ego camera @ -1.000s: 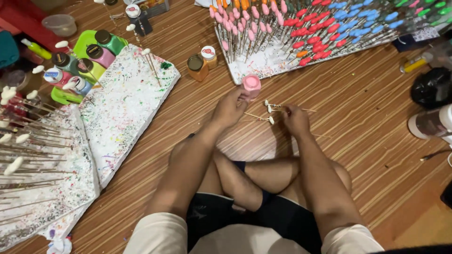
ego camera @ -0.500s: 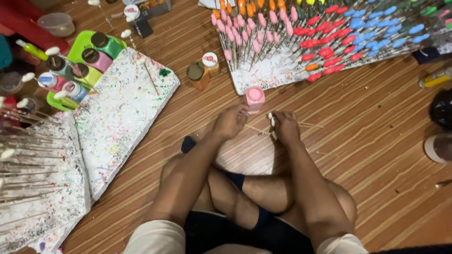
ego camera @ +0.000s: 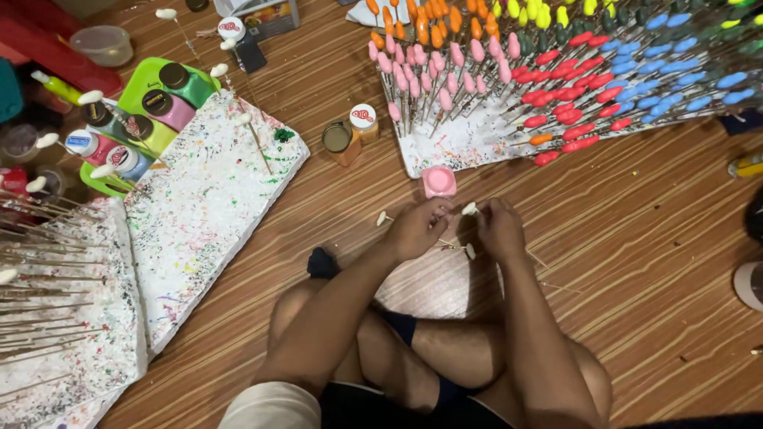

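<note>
I sit cross-legged on a wooden floor. My left hand and my right hand meet just in front of my legs, each pinching thin wooden sticks with white tips. A few more white-tipped sticks lie on the floor beside my left hand. An open pink paint pot stands just beyond my fingers. Behind it a white foam board holds several upright sticks with pink, orange, red, blue and yellow painted tips.
A paint-splattered white foam slab lies at the left, with unpainted sticks stuck in another slab. A green tray of paint bottles sits at the back left. Two small jars stand near the slab.
The view has tilted so the painted sticks sit lower and closer. My hands stay together at the sticks, shifted slightly toward the pink pot.
</note>
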